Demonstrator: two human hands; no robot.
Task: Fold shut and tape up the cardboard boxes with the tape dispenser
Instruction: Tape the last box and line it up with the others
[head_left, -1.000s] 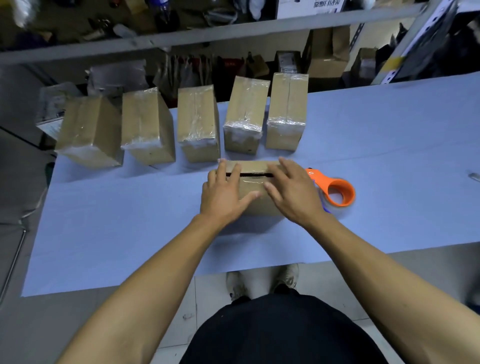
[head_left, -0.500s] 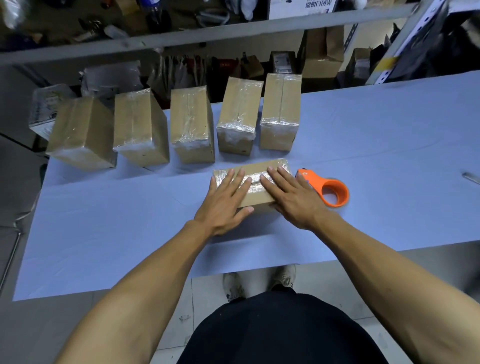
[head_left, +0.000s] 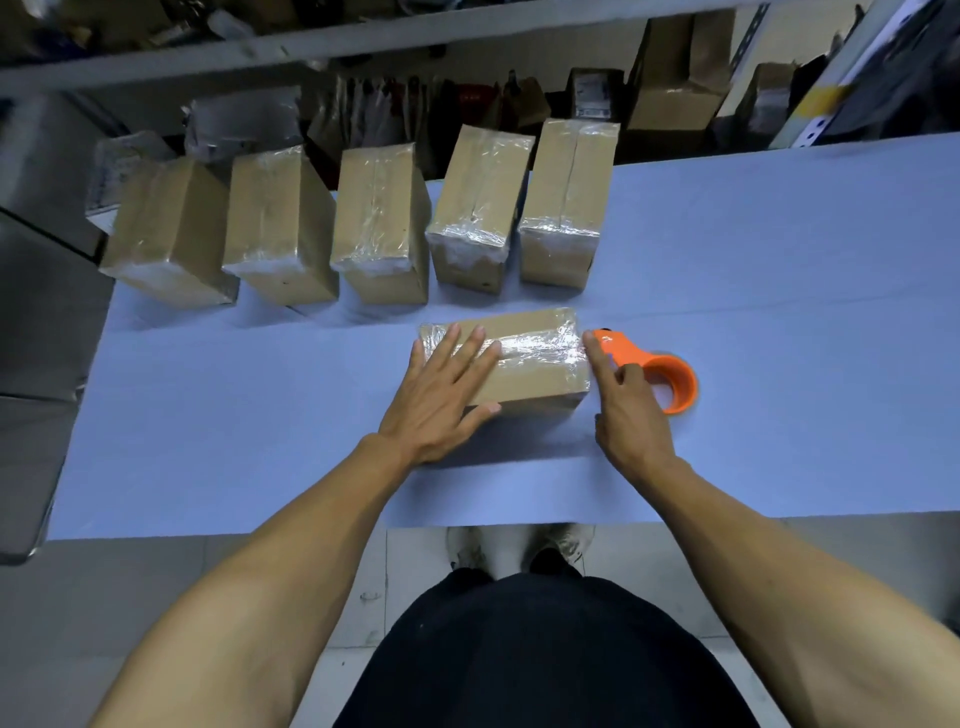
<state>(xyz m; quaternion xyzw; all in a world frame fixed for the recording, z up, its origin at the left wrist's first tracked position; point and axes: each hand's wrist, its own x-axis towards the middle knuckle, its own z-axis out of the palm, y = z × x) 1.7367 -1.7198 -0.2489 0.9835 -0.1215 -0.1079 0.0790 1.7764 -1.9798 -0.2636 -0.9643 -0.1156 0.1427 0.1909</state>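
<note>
Two hands worked: left hand (head_left: 440, 401) lay flat, fingers straight, on the box (head_left: 524, 358); right hand (head_left: 626, 410) closed on the orange tape dispenser (head_left: 660, 371).

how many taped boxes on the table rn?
6. Five in a row along the far edge; one nearer, under the left hand, beside the tape dispenser. More cardboard on the shelves behind, not counted.
</note>
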